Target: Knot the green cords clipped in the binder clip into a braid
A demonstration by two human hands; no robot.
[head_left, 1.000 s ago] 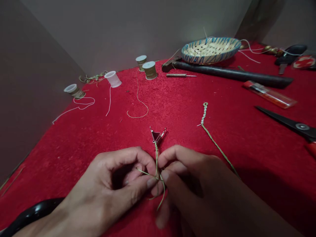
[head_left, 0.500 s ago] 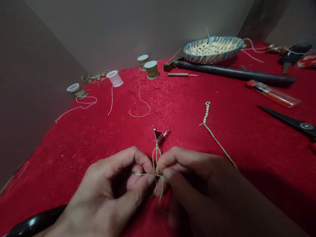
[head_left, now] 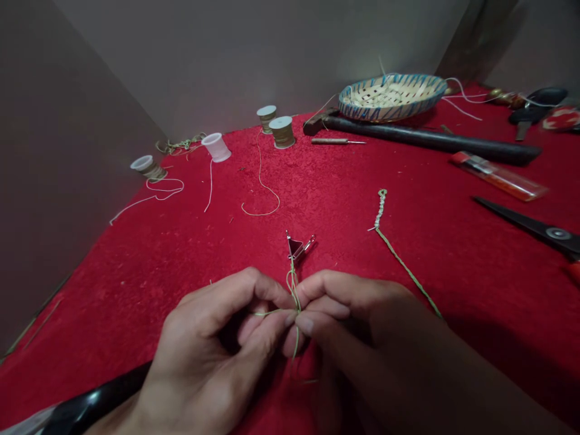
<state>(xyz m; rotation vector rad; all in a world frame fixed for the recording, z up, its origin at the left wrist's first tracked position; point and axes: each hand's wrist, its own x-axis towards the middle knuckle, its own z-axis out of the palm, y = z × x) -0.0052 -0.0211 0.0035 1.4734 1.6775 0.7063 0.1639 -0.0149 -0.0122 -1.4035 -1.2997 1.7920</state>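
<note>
Thin green cords (head_left: 292, 284) run down from a small metal clip (head_left: 298, 246) on the red cloth to my fingertips. My left hand (head_left: 231, 338) pinches the cords between thumb and index finger, and one strand stretches leftward across its fingers. Right beside it, my right hand (head_left: 348, 320) is closed on the same cords, its thumb tip nearly touching the left thumb. Loose ends hang below the pinch. The exact crossing of the strands is hidden by the fingertips.
On the red cloth (head_left: 317, 181) lie thread spools (head_left: 281, 133), an awl (head_left: 330, 141), a hammer (head_left: 426, 137), a woven basket (head_left: 394, 96), a cutter (head_left: 498, 175), scissors (head_left: 534, 223) and a knotted cord (head_left: 379, 208). A black object (head_left: 99, 399) sits at lower left.
My hands have drawn closer together at the cords. The open loops between them have narrowed, and the right-hand strands have bunched. The whole view has shifted slightly.
</note>
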